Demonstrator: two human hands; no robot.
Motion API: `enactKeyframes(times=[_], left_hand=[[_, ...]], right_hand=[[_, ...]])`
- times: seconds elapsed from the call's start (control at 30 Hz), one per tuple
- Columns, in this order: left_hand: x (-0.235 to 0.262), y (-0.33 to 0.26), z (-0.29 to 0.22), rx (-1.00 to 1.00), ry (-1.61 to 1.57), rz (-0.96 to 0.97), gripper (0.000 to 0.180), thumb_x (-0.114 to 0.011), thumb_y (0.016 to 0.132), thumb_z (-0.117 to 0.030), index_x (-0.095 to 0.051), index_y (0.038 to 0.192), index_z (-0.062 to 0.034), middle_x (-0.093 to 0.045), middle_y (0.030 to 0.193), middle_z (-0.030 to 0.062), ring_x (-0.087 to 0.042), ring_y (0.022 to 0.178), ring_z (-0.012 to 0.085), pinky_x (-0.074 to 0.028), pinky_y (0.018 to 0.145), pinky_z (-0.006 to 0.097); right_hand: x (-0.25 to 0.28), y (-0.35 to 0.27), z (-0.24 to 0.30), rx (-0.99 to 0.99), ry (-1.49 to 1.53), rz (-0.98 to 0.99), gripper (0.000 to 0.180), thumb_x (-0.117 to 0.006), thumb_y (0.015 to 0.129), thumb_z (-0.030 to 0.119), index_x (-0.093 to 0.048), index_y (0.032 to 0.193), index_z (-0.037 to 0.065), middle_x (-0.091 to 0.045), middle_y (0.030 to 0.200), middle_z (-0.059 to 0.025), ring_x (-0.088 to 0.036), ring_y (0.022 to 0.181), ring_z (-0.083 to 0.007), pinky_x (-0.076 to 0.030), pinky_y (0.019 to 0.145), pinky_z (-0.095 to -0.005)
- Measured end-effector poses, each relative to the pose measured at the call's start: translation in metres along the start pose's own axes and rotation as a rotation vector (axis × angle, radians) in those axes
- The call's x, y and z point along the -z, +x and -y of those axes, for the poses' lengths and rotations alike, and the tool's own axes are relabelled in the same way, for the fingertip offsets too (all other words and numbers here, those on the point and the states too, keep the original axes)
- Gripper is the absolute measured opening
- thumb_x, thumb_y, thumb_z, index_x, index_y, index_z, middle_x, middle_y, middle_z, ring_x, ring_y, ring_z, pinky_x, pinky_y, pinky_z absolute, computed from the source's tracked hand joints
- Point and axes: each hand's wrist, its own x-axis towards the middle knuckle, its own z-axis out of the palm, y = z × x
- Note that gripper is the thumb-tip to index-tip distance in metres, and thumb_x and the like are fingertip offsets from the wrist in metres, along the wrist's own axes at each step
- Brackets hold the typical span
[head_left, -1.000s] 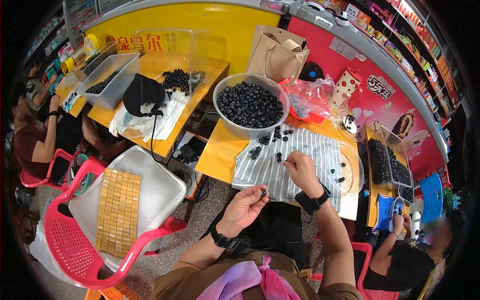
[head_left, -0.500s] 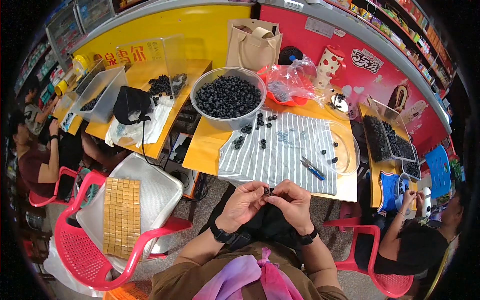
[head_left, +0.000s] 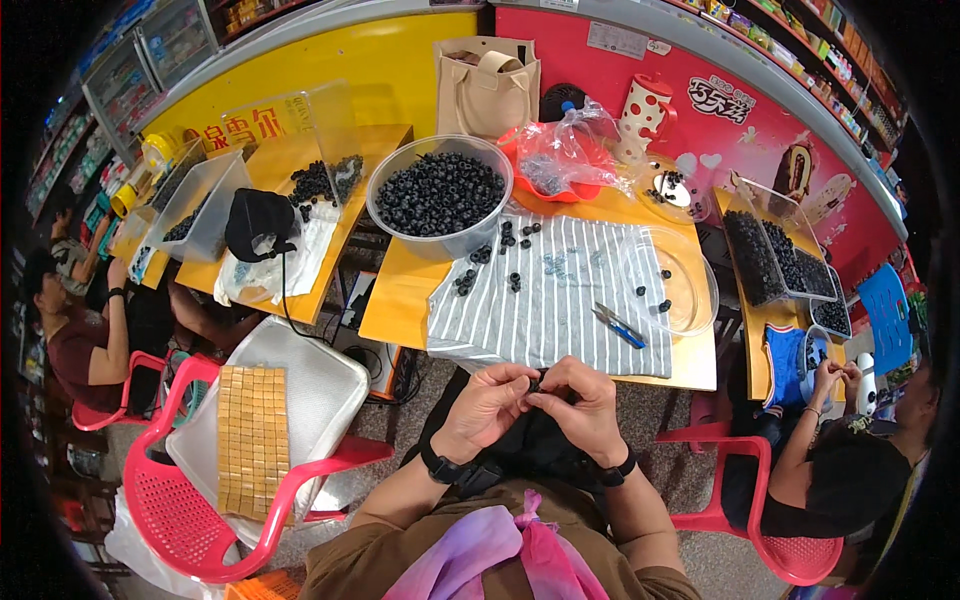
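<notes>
Just off the near edge of the table, my left hand [head_left: 486, 408] and my right hand [head_left: 578, 405] meet fingertip to fingertip. Both pinch one small black round part [head_left: 536, 382], mostly covered by the fingers. Beyond them a grey-and-white striped cloth [head_left: 480, 338] lies on the wooden table [head_left: 392, 312]. On the cloth rest blue-handled pliers or cutters [head_left: 620, 328], several loose black parts [head_left: 465, 282] and a scatter of tiny clear-blue pieces [head_left: 560, 264]. A large clear tub [head_left: 385, 218] full of the same black parts stands at the back left.
A clear round lid [head_left: 700, 310] lies right of the cloth. Behind are a red bowl [head_left: 575, 188] with a plastic bag and a beige bag [head_left: 488, 95]. A pink chair [head_left: 170, 505] stands left. People work at side tables; one person [head_left: 835, 480] sits at right.
The view has shifted slightly, so the table sits a little farther left. My hands stay together on the small black part, with only slight finger movement.
</notes>
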Motion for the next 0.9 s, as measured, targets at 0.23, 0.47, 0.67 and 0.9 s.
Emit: enactKeyframes(times=[0.23,0.47,0.67,0.9], left_hand=[[0.001,0.000,-0.002,-0.042,0.104,0.027,0.015,-0.064,0.088,-0.003,-0.067,0.103,0.0006,-0.068,0.088,0.0064,-0.063,0.074,0.0118,-0.052,0.067,0.021],[0.005,0.003,-0.005,0.007,0.134,0.092,0.029,-0.065,0.087,-0.002,-0.059,0.116,0.0006,-0.066,0.100,0.0070,-0.064,0.079,0.0110,-0.054,0.069,0.022],[0.004,0.003,-0.005,0.038,0.096,0.123,0.033,-0.064,0.087,-0.002,-0.056,0.118,0.0010,-0.065,0.102,0.0079,-0.064,0.079,0.0107,-0.055,0.068,0.022],[0.012,0.005,-0.001,-0.042,0.053,0.166,0.016,-0.061,0.088,0.003,-0.063,0.104,0.0022,-0.067,0.095,0.0085,-0.066,0.080,0.0126,-0.055,0.069,0.022]], right_hand=[[0.005,0.004,0.000,0.018,-0.041,0.085,0.019,-0.076,0.068,-0.004,-0.060,0.077,0.000,-0.056,0.070,-0.0044,-0.055,0.058,-0.0103,-0.042,0.050,-0.0240],[0.009,0.010,0.009,-0.086,-0.008,0.168,0.029,-0.080,0.065,-0.001,-0.068,0.091,0.003,-0.054,0.068,-0.0001,-0.049,0.056,-0.0062,-0.039,0.049,-0.0213],[0.012,0.012,0.015,-0.066,-0.064,0.212,0.030,-0.080,0.065,-0.001,-0.067,0.092,0.003,-0.053,0.067,-0.0035,-0.053,0.058,-0.0107,-0.043,0.051,-0.0255],[-0.002,-0.004,0.009,0.042,-0.156,0.042,0.023,-0.078,0.066,-0.003,-0.057,0.076,0.001,-0.054,0.069,-0.0067,-0.053,0.056,-0.0147,-0.041,0.049,-0.0270]])
